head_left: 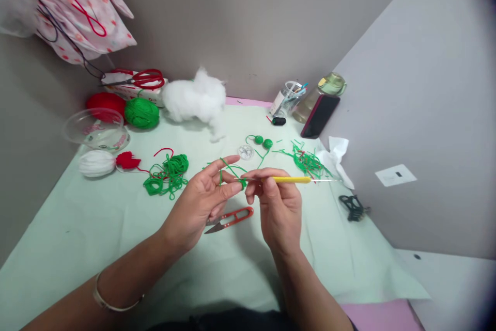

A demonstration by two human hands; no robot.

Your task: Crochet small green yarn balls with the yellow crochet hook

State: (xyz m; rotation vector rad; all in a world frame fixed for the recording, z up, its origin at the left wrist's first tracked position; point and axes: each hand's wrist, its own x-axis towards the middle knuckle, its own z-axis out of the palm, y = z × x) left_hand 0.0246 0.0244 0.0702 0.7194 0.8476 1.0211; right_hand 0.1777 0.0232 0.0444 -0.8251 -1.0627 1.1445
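My right hand [279, 207] grips a crochet hook [292, 179] by its yellow handle, the thin metal shaft pointing left. Between the thumb and fingers of my left hand [203, 194] is a small piece of green crochet [243, 183], with green yarn running over the raised index finger. The hook's tip meets the crochet piece, though the stitch itself is too small to make out. Below my hands lie orange-handled thread snips [234, 217]. Just beyond them are two small green balls [267, 143] with yarn tails and a loose tangle of green yarn [176, 168] on the left.
Red-handled scissors [149, 79] lie on a box at the back left, near a green yarn ball [142, 112], a clear plastic bowl [96, 129] and white stuffing [194, 98]. Green yarn scraps [308, 160], a phone [321, 116] and a bottle [310, 104] are on the right.
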